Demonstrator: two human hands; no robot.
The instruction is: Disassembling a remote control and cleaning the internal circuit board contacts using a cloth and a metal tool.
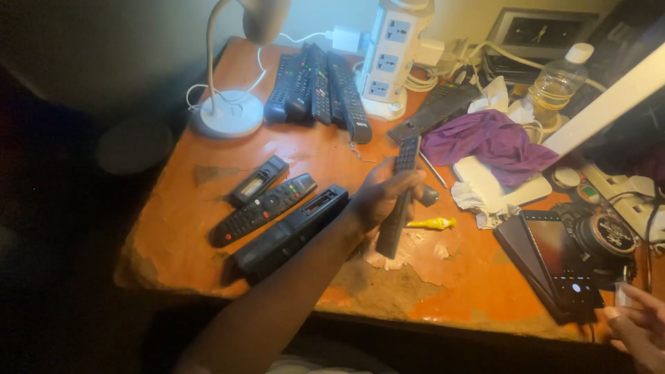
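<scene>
My left hand (379, 199) reaches in from the lower middle and grips a long black remote (402, 187), held upright over the orange table (173, 235). Just left of it lie three more black remotes: a small one (258, 181), a longer one with coloured buttons (263, 209), and a big one lying back-up (291, 232). A small yellow object (433, 223) and a dark knob-like piece (429, 196) sit right of the hand. My right hand (637, 325) is at the bottom right corner beside a dark phone (564, 266); a small pale item (621, 294) is at its fingertips.
Several remotes (318, 86) lie in a row at the back beside a white socket tower (391, 55) and a white desk lamp (228, 114). A purple cloth (495, 138), crumpled tissue (471, 197), a plastic bottle (557, 83), a clock (540, 31) and cables crowd the right side.
</scene>
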